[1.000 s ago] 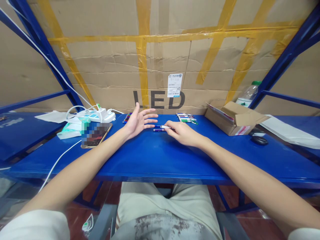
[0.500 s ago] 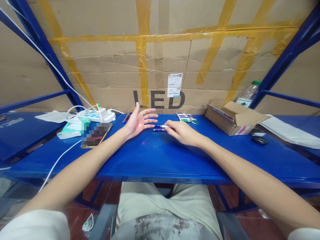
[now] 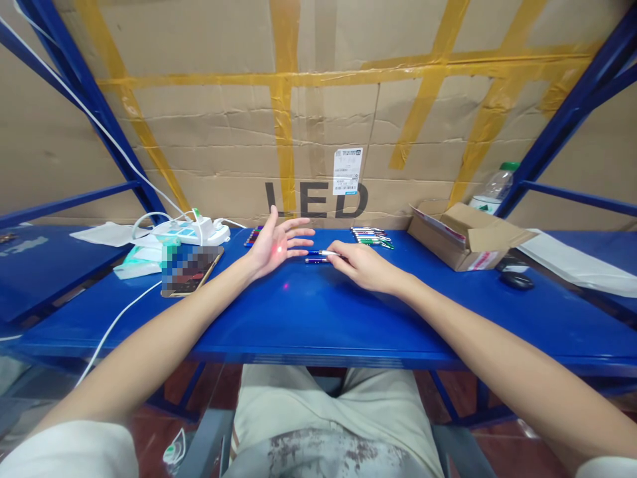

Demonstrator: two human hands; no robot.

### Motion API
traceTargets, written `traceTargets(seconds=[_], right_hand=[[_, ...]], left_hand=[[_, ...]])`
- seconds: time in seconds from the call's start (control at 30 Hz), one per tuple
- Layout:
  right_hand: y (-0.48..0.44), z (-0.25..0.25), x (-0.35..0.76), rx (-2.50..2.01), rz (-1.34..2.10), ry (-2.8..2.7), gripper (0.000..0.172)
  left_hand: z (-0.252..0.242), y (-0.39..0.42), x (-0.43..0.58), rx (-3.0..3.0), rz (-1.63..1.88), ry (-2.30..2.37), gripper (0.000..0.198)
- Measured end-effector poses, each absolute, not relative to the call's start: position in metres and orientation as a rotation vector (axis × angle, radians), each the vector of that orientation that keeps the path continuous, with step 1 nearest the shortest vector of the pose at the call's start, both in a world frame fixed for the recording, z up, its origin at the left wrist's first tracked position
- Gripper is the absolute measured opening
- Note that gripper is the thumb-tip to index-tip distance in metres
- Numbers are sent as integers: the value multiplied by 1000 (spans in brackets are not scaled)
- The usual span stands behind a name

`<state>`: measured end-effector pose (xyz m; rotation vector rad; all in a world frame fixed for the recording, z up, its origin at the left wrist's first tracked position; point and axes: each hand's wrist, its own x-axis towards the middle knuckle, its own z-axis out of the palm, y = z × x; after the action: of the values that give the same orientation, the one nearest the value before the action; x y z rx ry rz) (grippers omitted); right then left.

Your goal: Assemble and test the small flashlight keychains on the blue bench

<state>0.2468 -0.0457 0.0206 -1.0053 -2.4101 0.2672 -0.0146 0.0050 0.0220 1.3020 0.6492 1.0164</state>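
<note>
My left hand is raised over the table with its palm turned to the right and its fingers spread. It holds nothing, and a bright red spot of light glows on the palm. My right hand is closed around a slim laser pen, blue at the front and white behind, pointing left at the palm. Just below that pen shows a second dark blue pen shape with a silvery end; my right fingers partly cover it. Behind my left hand lies a group of coloured pens, partly hidden.
Another row of pens lies at the back. On the right are an open cardboard box, a black mouse and a bottle. A phone, power strip and tissue pack occupy the left.
</note>
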Motion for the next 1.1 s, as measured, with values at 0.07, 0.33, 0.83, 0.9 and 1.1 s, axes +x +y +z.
traceTargets(seconds=[0.07,0.33,0.83,0.9,1.1], right_hand=[[-46,21,246,-996,277,-2411,28],[-46,21,247,-959,261,-2412,29],[-47,23,247,-943,248,-2409,29],[-47,23,248,-944,248,-2411,29],[-46,22,247,-963,266,-2412,30]], left_hand=[[22,4,-15,1297,1014,652,92],[24,3,-15,1293,1009,660,92],[23,4,-14,1305,1002,677,91],[23,5,-14,1306,1000,678,91],[21,6,-11,1386,1072,771,79]])
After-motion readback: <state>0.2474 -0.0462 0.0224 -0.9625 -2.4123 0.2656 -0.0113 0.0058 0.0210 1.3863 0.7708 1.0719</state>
